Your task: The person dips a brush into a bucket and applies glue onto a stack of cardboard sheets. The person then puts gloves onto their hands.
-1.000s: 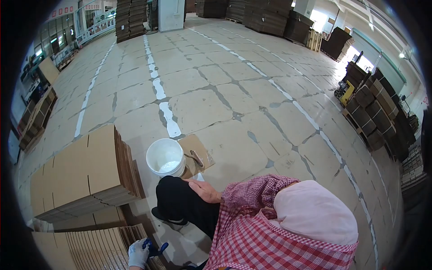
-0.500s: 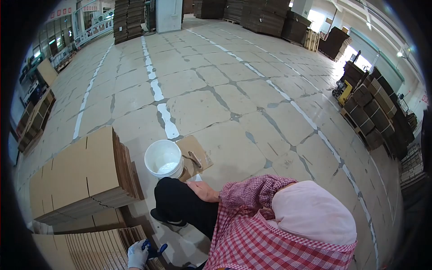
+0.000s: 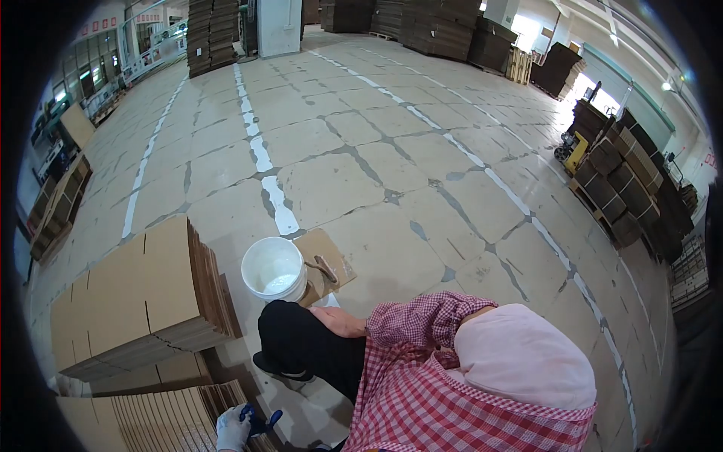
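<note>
The left hand (image 3: 232, 429), in a pale glove, is at the bottom edge of the view, closed around a blue-handled tool (image 3: 260, 419) (too little of it shows to tell what kind). It sits at the edge of a low stack of flat cardboard sheets (image 3: 151, 418) that fills the lower left corner. The right hand (image 3: 339, 322) is bare and lies palm down on the knee of a black trouser leg (image 3: 297, 339), with the fingers loosely stretched and nothing in them. A red checked sleeve (image 3: 422, 316) runs back from that wrist to a pink cap (image 3: 520, 354) at the lower right. A dark shoe (image 3: 280, 368) is planted on the floor under the bent leg. Just beyond the knee stands a white bucket (image 3: 274, 269) with a little white liquid in the bottom. The bucket is touching a loose piece of brown cardboard (image 3: 335, 248) on its right, and a brush (image 3: 326, 267) rests on that piece. To the left of the bucket, near it but apart, is a taller pile of folded cardboard boxes (image 3: 135, 294). A worn concrete floor (image 3: 392, 151) with white painted lines spreads out beyond. More stacked cardboard (image 3: 625, 181) stands on pallets along the far right wall, next to a yellow cart (image 3: 576, 151).
</note>
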Tool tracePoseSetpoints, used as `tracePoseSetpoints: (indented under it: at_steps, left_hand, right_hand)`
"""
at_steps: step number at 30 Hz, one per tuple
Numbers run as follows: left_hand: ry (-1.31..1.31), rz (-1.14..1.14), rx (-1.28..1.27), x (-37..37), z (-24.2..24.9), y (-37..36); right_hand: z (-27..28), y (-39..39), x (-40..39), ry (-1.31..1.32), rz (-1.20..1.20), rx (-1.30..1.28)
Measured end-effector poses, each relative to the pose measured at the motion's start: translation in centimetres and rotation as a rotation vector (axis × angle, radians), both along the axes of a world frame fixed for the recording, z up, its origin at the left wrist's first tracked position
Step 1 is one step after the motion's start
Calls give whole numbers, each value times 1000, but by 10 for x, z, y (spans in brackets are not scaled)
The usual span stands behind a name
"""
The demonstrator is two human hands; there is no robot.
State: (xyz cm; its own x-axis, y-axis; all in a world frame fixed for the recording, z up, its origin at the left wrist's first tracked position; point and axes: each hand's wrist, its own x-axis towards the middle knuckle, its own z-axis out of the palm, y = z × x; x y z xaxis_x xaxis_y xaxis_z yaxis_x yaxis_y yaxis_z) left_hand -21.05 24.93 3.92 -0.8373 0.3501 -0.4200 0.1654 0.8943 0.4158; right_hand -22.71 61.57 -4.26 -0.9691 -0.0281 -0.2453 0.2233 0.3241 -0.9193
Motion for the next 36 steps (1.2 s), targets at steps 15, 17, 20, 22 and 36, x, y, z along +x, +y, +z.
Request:
tracePoseSetpoints:
  at_steps: [15, 17, 20, 22, 36]
  left_hand:
    - [129, -144, 17, 0, -2, -10]
    - [194, -123, 20, 4, -14, -14]
    - [95, -5, 8, 15, 4, -11]
    - [85, -18, 1, 24, 14, -12]
    - [180, 1041, 1306, 80, 72, -26]
  right_hand:
    - [22, -3, 6, 341, 81, 183]
    - [29, -5, 2, 333, 67, 24]
    - [32, -16, -24, 306, 19, -9]
    - [52, -39, -35, 370, -65, -7]
    - [135, -274, -71, -239, 1171, -262]
